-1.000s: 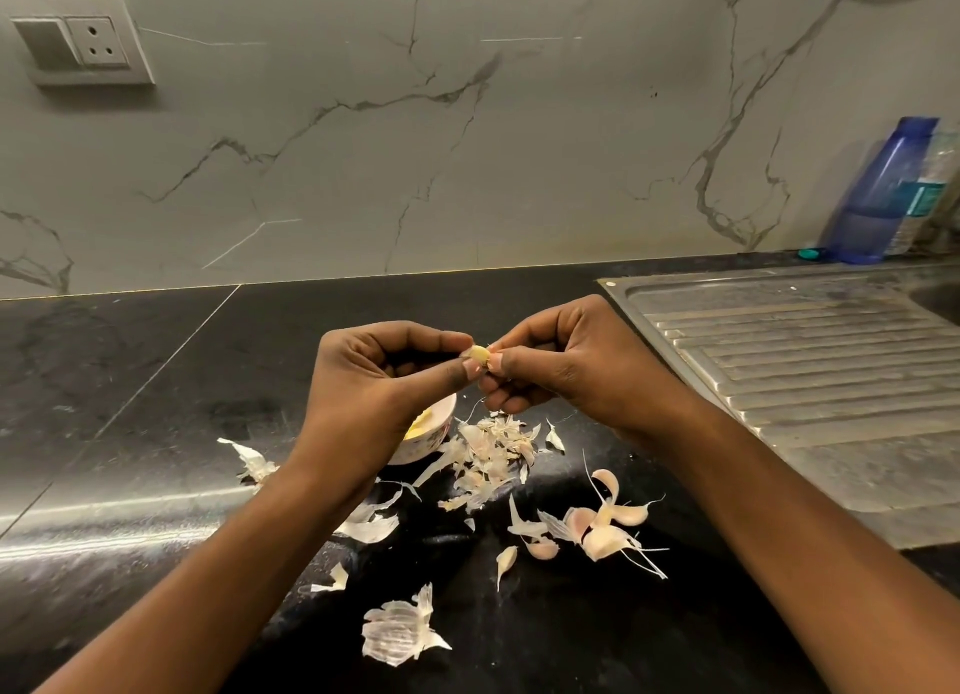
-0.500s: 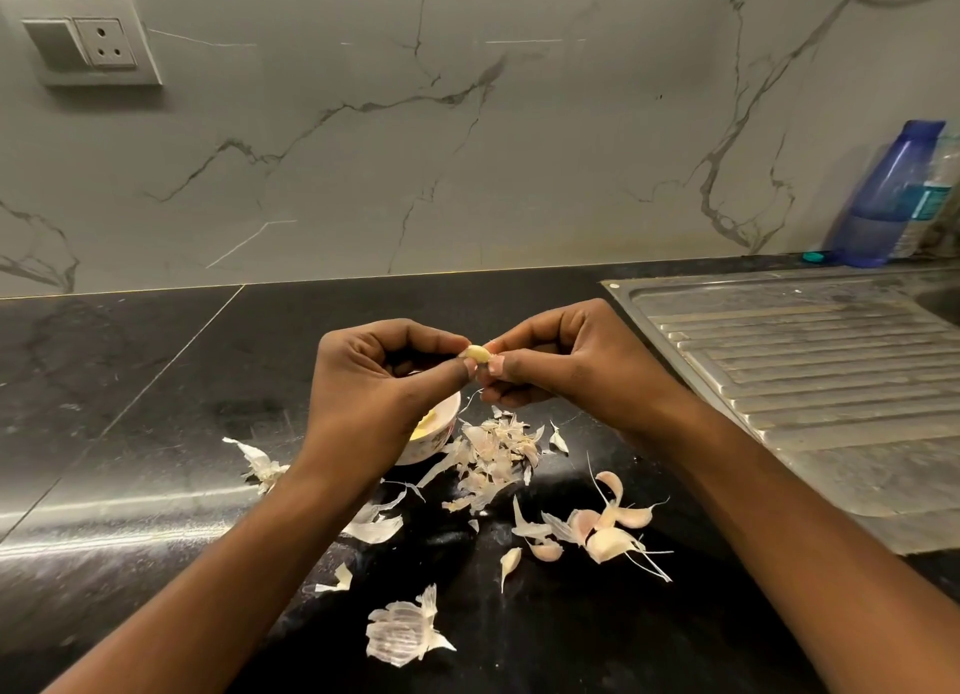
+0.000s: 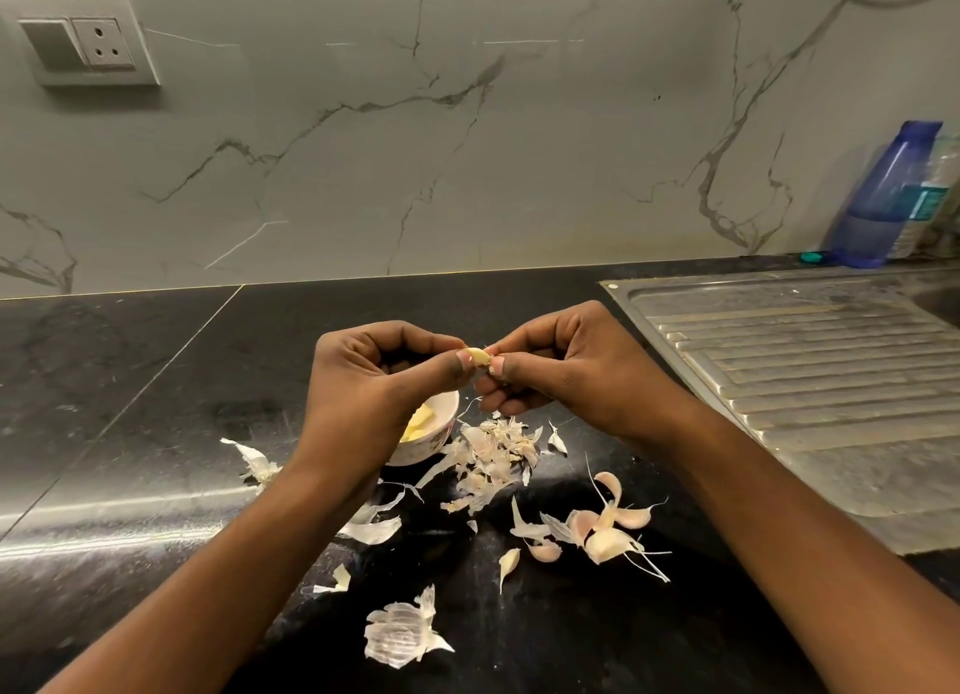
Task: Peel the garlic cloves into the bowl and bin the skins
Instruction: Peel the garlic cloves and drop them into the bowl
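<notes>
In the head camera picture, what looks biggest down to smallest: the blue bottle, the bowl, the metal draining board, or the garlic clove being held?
1. draining board, biggest by far
2. blue bottle
3. bowl, though the left hand hides part of it, so this place is unsure
4. garlic clove, smallest

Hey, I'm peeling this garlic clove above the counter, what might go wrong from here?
1. The clove is pinched only by fingertips of the left hand and right hand; a slip may land it in the skin pile beside the bowl, not in the bowl.
2. Unpeeled cloves lie among loose skins on the counter, so binning the skins might sweep them away too.
</notes>
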The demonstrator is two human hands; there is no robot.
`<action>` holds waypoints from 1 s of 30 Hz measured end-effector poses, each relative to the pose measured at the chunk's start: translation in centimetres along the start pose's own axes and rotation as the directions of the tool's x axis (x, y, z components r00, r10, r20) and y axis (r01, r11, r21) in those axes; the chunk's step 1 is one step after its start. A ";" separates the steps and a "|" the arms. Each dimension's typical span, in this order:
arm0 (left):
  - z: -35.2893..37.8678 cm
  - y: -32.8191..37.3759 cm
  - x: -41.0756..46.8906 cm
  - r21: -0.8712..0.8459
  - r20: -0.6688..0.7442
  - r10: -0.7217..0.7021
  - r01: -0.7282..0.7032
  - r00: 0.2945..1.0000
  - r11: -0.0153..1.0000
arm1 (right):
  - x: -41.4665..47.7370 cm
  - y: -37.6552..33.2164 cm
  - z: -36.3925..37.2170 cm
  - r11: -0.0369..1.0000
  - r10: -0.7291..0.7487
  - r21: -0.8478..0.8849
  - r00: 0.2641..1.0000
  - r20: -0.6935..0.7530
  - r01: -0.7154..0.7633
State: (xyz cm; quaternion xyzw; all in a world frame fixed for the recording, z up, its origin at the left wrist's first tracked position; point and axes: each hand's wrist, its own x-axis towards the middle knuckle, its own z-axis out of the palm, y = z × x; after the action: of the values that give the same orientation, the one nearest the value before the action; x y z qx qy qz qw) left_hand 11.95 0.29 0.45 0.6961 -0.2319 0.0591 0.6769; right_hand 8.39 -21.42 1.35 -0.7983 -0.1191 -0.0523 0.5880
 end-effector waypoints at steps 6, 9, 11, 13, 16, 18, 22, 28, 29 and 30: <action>0.0 0.1 0.0 -0.050 0.008 -0.026 0.026 1.000 0.998 | 0.0 -0.1 -0.1 1.000 -0.009 -0.003 1.000 -0.005 0.009; 0.0 0.2 0.1 -0.090 0.011 -0.047 0.048 0.999 0.995 | 0.0 -0.1 0.0 1.000 -0.015 -0.005 1.000 -0.013 0.015; 0.0 0.1 0.1 -0.099 0.015 -0.046 0.047 0.999 0.994 | 0.0 -0.1 0.0 1.000 -0.011 0.002 1.000 -0.029 0.011; 0.0 0.1 0.1 -0.106 0.011 -0.044 0.045 0.999 0.993 | -0.1 -0.2 -0.2 1.000 0.000 0.024 0.999 -0.042 0.001; 0.0 0.1 0.1 -0.098 0.001 -0.041 0.041 0.999 0.994 | -0.2 -0.3 -0.4 0.999 0.000 0.041 0.999 -0.046 0.001; 0.0 0.1 0.1 -0.103 0.005 -0.048 0.048 0.999 0.994 | -0.2 -0.3 -0.4 0.999 -0.011 0.034 0.999 -0.045 0.013; 0.0 0.2 0.1 -0.147 0.040 -0.081 0.086 0.996 0.985 | -0.1 -0.3 -0.3 0.999 -0.030 0.018 0.998 -0.046 0.031; 0.0 0.4 0.1 -0.192 0.125 -0.109 0.132 0.986 0.972 | -0.1 -0.2 -0.4 0.998 -0.047 0.030 0.997 -0.069 0.049; 0.0 0.4 0.1 -0.184 0.132 -0.109 0.132 0.985 0.974 | -0.1 -0.2 -0.4 0.998 -0.047 0.028 0.996 -0.076 0.049; 0.0 0.4 0.1 -0.172 0.137 -0.107 0.130 0.985 0.976 | 0.0 -0.2 -0.3 0.998 -0.046 0.025 0.996 -0.080 0.049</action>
State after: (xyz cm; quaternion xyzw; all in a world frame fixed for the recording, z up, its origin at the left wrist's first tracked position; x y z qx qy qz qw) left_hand 11.85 0.29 0.85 0.6468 -0.2369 -0.0472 0.7234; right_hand 8.35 -21.69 1.61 -0.7845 -0.1152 -0.0965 0.6017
